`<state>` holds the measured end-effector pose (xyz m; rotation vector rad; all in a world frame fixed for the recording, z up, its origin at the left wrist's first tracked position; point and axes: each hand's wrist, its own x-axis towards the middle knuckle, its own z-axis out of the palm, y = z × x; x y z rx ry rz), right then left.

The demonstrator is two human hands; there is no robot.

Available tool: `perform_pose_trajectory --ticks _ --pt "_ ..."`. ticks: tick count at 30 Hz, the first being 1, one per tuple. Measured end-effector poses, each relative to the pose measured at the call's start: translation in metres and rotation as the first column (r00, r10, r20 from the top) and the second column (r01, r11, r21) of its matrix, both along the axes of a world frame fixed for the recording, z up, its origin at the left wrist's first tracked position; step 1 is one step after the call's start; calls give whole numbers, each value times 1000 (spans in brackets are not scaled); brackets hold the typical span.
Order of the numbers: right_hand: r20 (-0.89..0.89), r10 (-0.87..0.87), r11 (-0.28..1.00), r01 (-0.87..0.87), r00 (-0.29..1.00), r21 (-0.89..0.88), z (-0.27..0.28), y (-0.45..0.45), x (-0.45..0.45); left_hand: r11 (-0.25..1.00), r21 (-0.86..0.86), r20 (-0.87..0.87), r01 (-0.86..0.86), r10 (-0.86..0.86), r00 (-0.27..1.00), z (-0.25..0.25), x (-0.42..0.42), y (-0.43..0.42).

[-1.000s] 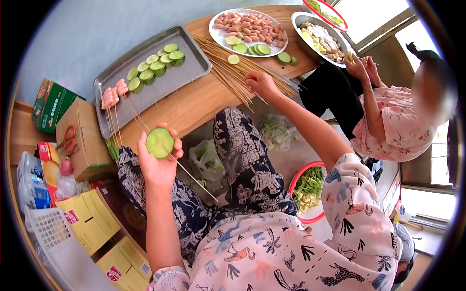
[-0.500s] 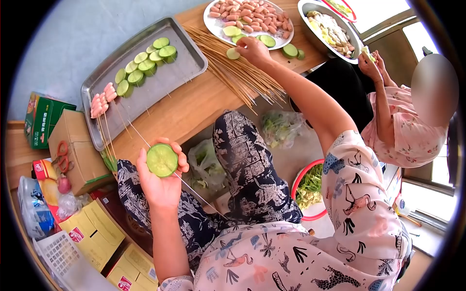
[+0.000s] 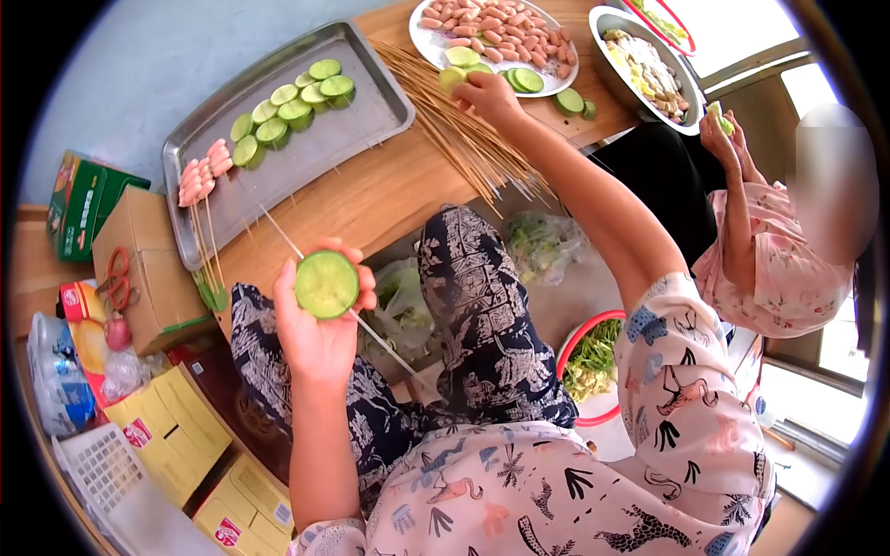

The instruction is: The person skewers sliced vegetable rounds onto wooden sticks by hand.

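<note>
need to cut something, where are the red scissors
Head view, on the person's left: the red scissors are against the brown cardboard box, below the green box in the picture.

Brightly lit by daylight from white-glazed windows beyond the fingers of the raised right hand; panes blown out. Soft shadow below the fingers. Fisheye bowing and black vignette at edges. Mostly sharp near the fingers.

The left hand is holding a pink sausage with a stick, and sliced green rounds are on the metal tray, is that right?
Not quite: the head view shows the left hand holding a green slice with a stick, not a pink sausage. Sliced green rounds are on the metal tray.
</note>
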<state>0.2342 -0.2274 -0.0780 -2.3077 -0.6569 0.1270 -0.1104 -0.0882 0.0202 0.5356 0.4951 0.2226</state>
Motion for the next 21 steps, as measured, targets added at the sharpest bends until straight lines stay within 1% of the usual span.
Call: perform_pose_trajectory --ticks 1,2,4,5,6,8,9,11,12,14,15,19,21 --pt "-344 88 976 -12 935 219 17 3 -22 999 -47 83 24 -20 996 -8 -2 5" --pt "-621 238 909 53 747 413 32 7 -46 999 -42 78 3 0 997 -9 -2 6" --pt "-698 417 848 27 583 529 53 9 -92 999 -54 97 -2 7 995 -11 -1 7" --pt "-701 461 844 -26 544 535 64 9 -113 999 -40 100 7 -3 995 -14 -2 9" --pt "-714 470 849 -43 519 527 76 10 -134 1000 -30 97 8 -5 995 -16 -1 9" --pt "-730 506 841 -73 460 537 80 11 -162 1000 14 70 2 -3 998 -12 0 9" --pt "-731 511 839 -78 452 539 83 11 -174 1000 16 65 -7 6 998 -13 -2 10" --pt "-693 518 843 -160 501 514 90 12 -194 995 81 120 50 -60 991 -14 -5 10" --pt "-688 522 841 -166 504 515 92 13 -202 995 85 126 46 -56 990 -14 -7 10" --pt "-618 560 824 -292 552 486 96 13 -214 984 115 170 135 -153 974 -13 -11 10" --pt "-563 565 819 -328 603 471 98 13 -220 977 155 155 144 -168 974 -10 -12 7" --pt "-515 567 817 -361 643 449 98 13 -226 975 176 184 134 -166 969 -11 -15 10" --pt "-583 449 882 -231 678 410 96 13 -242 987 150 182 48 -76 980 -15 -15 13"
